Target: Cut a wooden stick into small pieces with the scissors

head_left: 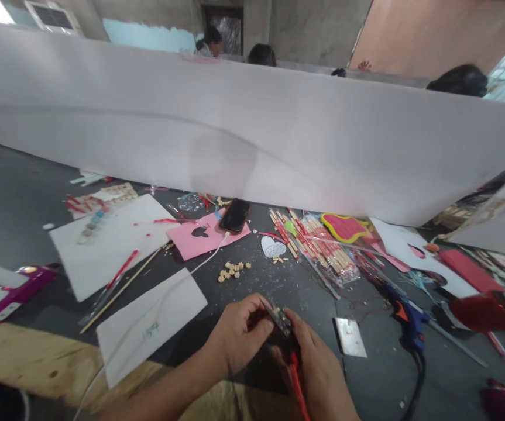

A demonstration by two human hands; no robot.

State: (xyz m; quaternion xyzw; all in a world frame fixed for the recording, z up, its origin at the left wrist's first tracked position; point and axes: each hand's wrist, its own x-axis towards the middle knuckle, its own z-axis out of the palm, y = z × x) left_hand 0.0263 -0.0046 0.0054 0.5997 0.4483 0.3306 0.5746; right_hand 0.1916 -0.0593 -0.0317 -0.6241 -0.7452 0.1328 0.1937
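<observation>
My right hand (318, 362) is wrapped round red-handled pliers (295, 374), whose pointed metal jaws angle up and left. Close beside the jaws, my left hand (246, 327) is closed in a pinch, thumb against fingers; what it holds is too small or hidden to name. A small pale bit shows at the jaws. Just beyond my hands lies a cluster of small beige pieces (233, 271). A white heart cutout (272, 247) and several tiny tan sticks rest further back. Wooden sticks with red bands (318, 242) lie behind to the right, partly under clear plastic.
At right lies a blue glue gun (412, 324) with its cable, near a white square (350, 337). A phone (234, 215) on pink paper (186, 240) has a cable running left over white card (151, 324). A purple glue gun (9, 292) sits left. A white partition (252, 128) stands behind.
</observation>
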